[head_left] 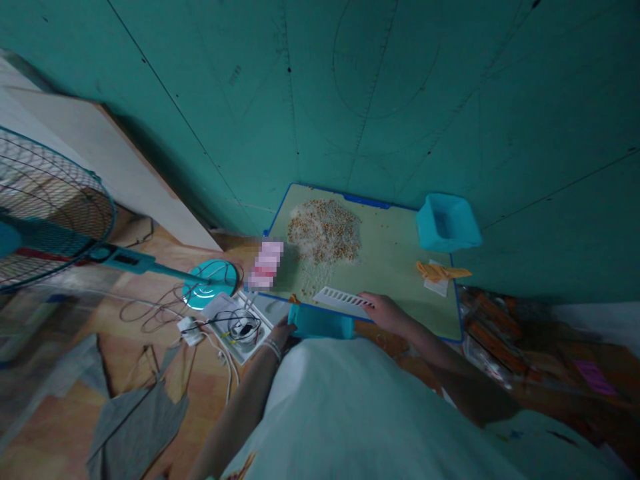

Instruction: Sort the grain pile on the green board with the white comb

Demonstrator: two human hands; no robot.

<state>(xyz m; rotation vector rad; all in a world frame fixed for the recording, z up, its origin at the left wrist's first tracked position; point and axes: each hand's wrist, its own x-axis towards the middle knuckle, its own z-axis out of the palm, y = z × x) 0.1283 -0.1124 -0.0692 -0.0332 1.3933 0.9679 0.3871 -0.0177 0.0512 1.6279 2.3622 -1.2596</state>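
Note:
A pale green board with a blue rim lies against the teal wall. On it sits a heap of small brown and white pieces. My right hand rests on the board's near edge and holds a white slotted tray. My left hand grips the left end of a teal tray at the board's near edge; its fingers are mostly hidden behind the tray. A teal square tub stands at the board's far right corner. Orange pieces lie on white paper beside it.
A teal standing fan with its round base is at the left. A white socket box with tangled cables lies on the wooden floor. Grey cloth is at the lower left. Packets lie at the right.

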